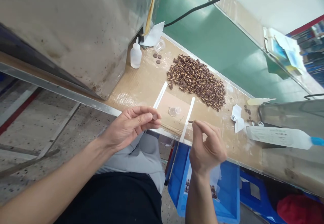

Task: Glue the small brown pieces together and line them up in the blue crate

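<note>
Between the thumb and fingers of my left hand (138, 121) is a small brown disc (154, 116), mostly covered by the fingertips. My right hand (208, 144) pinches a small dark brown piece (191, 121), its tip poking out to the left; it resembles the piled ones, but its exact kind is too small to make out. Both hands are raised above the front edge of the table. Beyond them, between two white strips, lies a small clear round dish (174, 111). Farther back spreads a heap of small brown and gold pieces (197, 80).
A white squeeze bottle (136, 55) and several brown discs (158, 61) stand at the back left. To the right are a crumpled white cloth (237, 117) and a lying clear bottle with a blue cap (280, 137). A blue crate (229, 192) sits below the table edge.
</note>
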Available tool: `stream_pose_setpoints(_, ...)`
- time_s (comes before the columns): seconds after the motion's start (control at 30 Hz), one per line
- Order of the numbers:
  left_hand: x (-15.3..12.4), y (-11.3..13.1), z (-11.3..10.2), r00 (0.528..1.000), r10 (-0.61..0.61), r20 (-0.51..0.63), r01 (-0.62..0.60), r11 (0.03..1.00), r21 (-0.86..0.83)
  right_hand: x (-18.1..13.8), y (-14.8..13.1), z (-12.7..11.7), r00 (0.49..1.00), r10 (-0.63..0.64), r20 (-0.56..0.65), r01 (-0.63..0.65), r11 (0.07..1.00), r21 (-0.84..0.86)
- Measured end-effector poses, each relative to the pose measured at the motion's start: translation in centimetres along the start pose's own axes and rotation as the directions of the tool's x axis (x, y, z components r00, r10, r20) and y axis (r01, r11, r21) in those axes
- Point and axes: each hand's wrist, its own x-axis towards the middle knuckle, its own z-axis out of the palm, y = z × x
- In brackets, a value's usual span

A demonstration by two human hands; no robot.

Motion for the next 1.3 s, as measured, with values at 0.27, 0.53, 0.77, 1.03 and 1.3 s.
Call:
stream_pose_setpoints(0.27,0.0,-0.9,1.6,0.99,-0.102,0.1,0.11,0.991,-0.08,1.7,-5.6,-0.8,0.979,0.195,0.055,-0.202,0.943,0.263)
stream_pose_setpoints(0.53,-0.3,-1.5,1.6,0.986,-0.133,0.101,0.142,0.986,-0.086,1.6,-7.3,0.4,0.946,0.256,0.198,-0.319,0.84,0.439)
stream_pose_setpoints(0.77,-0.7,-1.7,2.1,0.988,-0.123,0.095,0.129,0.99,-0.062,1.4,-7.4,0.4,0.923,0.289,0.254,-0.382,0.762,0.522)
stream_pose_setpoints(1.03,-0.9,-2.2,2.4,0.995,-0.081,0.058,0.084,0.995,-0.05,1.6,-7.5,0.3,0.926,0.258,0.277,-0.371,0.76,0.534)
stream_pose_setpoints(1.3,-1.0,-2.1,2.7,0.996,-0.078,0.041,0.08,0.996,-0.034,1.7,-7.4,0.1,0.924,0.234,0.303,-0.367,0.764,0.531)
